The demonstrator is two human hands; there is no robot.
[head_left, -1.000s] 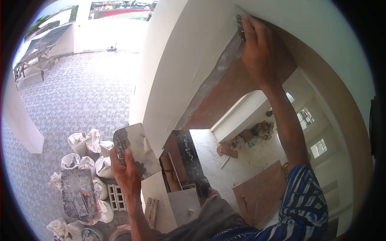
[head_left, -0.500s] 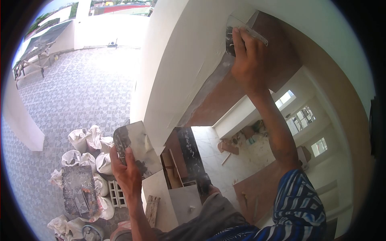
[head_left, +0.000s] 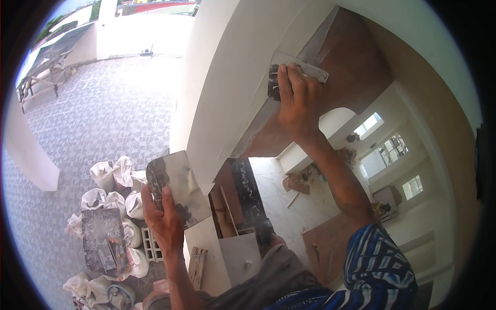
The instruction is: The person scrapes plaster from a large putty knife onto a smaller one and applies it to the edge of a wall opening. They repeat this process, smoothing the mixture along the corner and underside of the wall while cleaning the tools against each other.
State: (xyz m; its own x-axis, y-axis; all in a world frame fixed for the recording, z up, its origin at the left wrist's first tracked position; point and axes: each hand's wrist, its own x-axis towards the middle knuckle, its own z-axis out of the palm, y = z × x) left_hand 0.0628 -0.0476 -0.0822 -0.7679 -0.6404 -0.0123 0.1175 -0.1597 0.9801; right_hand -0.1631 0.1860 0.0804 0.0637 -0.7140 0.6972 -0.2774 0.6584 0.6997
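Observation:
My right hand (head_left: 300, 106) grips a putty knife (head_left: 311, 72), a wide thin blade with a dark smeared end, laid against the white beam edge (head_left: 232, 82) overhead. Around the blade, pale wet filler (head_left: 318, 41) covers a strip along the brown panel (head_left: 356, 57) under the beam. Lower left, my left hand (head_left: 164, 214) is closed on a broad flat putty blade (head_left: 183, 178), its face carrying white filler and dark patches. That blade stands close beside the beam's lower corner.
White sacks (head_left: 121, 175) and a smeared board (head_left: 103, 237) lie on the patterned tile floor at lower left, near a hollow block (head_left: 151, 244) and a bucket (head_left: 121, 295). A wooden stand (head_left: 46, 85) is far left. Debris (head_left: 297, 183) lies on the room floor at right.
My right hand has drawn the putty knife down and left along the beam edge, leaving a smoothed pale strip above it. My left hand stays nearly in place.

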